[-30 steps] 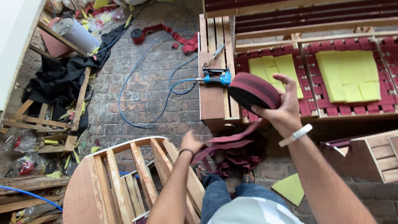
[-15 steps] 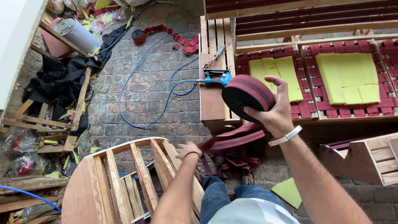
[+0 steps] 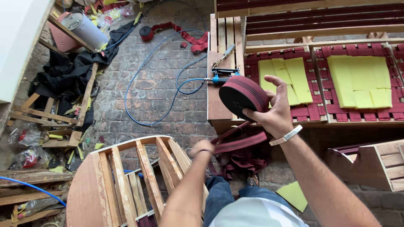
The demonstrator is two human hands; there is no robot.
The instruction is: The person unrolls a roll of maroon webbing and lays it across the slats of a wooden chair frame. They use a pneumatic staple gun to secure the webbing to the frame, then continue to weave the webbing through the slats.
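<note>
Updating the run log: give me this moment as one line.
right hand: holds maroon webbing roll | left hand: grips loose webbing strap | below: curved wooden frame

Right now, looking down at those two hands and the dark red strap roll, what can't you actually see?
Head view only:
- Left hand: motion-blurred, so its grip on the loose strap is unclear.
- Roll of webbing: far side hidden behind right hand.
- Curved wooden frame: cut off by the bottom edge.
- Blue tool: partly hidden by the roll.
</note>
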